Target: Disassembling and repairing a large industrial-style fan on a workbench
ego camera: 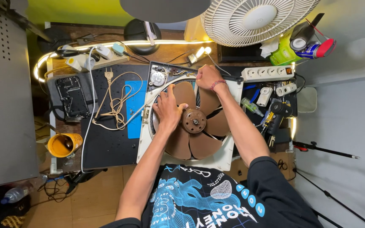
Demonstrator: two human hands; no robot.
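My left hand [168,110] lies spread, palm down, on the brown fan blades [197,126], fingers splayed across a blade just beside the round hub [193,120]; it grips nothing, only presses, which seems to me to keep the blades from turning. My right hand [207,77] reaches to the far edge of the white square fan housing [227,156], fingers curled around something small near the wiring there; what exactly they pinch I cannot tell, since the knuckles hide it. The housing sits flat on the dark work mat [106,143], near the middle of the workbench, close to its near edge so both arms reach over it easily. A beige cord [117,101] lies coiled on the mat at my left, beside a blue pad [134,105]. A white power strip [268,73] sits toward the far right corner, and a yellow cup [64,145] stands at the left edge.
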